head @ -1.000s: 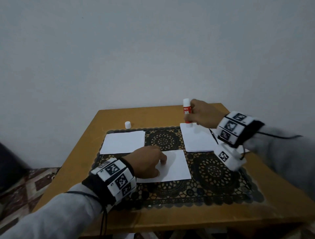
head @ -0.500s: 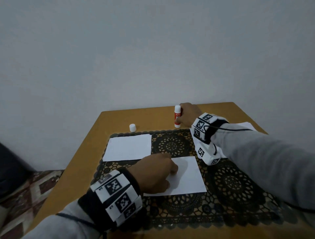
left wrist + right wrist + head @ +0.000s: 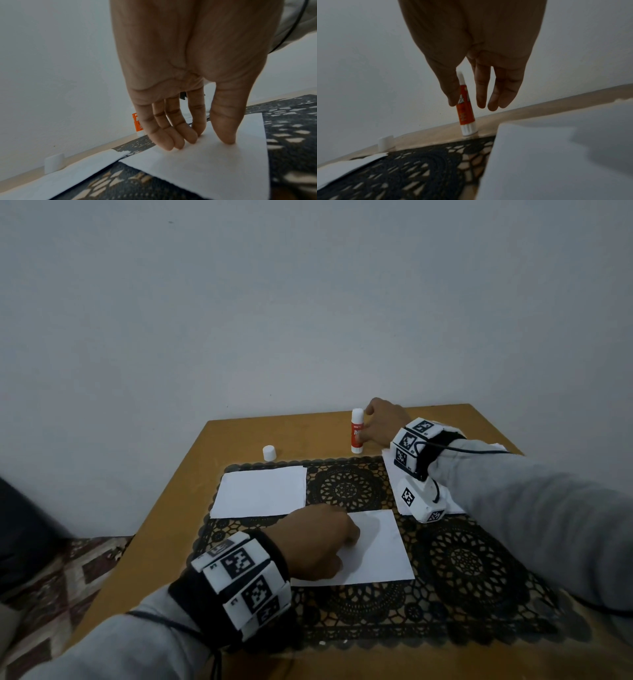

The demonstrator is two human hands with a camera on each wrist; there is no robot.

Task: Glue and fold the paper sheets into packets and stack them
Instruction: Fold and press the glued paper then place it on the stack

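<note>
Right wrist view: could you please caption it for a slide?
Right hand open beside the upright glue stick on the table.

1. Grey long sleeves (image 3: 534, 508) cover both forearms.
2. Black wristbands (image 3: 274, 563) carry white blocks printed with black square fiducial markers (image 3: 238, 563).
3. A white marker-tagged camera housing (image 3: 423, 501) hangs under the right wrist.
4. Thin black cables (image 3: 479, 451) run along the sleeves.

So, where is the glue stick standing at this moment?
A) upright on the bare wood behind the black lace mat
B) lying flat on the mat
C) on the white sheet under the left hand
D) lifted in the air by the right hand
A: the glue stick stands upright on the bare table, beyond the lace mat edge.
</note>
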